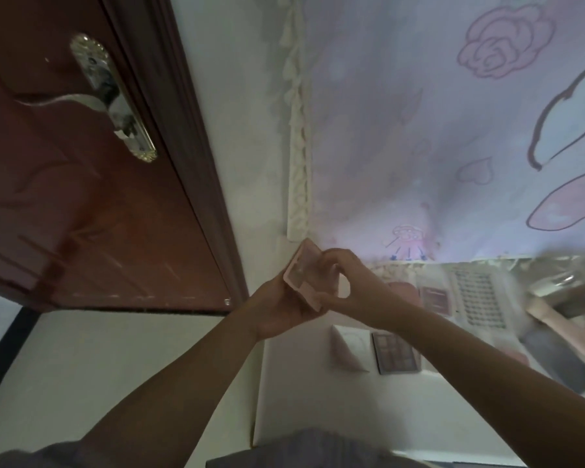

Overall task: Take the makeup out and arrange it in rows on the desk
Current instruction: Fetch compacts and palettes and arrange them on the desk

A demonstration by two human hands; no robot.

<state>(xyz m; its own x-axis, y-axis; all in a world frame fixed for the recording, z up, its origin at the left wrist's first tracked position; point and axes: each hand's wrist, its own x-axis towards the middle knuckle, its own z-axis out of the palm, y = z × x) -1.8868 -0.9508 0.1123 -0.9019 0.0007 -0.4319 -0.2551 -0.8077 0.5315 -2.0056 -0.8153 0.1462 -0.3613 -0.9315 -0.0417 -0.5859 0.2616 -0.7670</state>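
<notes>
At 6 o'clock, nearest the camera, a dark fabric edge (318, 444) is seen, and from there two bare forearms are stretched up toward the centre. Both hands meet just above the middle of the frame, past the desk's left edge. A pink compact (299, 276) is held between them: the left hand (277, 307) is cupped under and around it from 8 o'clock, while the right hand (348, 285) is closed on its other side from 3 o'clock, thumb and forefinger curled into a ring. The compact is tilted, one corner pointing to 12 o'clock; whether its lid is being opened cannot be told.

Below the hands, at 5 o'clock of them, the white desk (318, 407) is seen. Two pieces are already laid side by side on it: a pale box (350, 349) and, touching or just beside it at 3 o'clock, an open palette (397, 352). Farther back, at 3 o'clock of the hands, another palette (434, 298) and a white keyboard (480, 298) are visible; blurred items lie at the far right.

Farthest off, a brown door (81, 197) stands at 9 o'clock and a flowered curtain (453, 130) at 1 o'clock.

The step in hand is judged to be the carrying of one more piece to the row. For the next move the compact is to be brought down and set flat beside the box, edges lined up, without the laid pieces being nudged
</notes>
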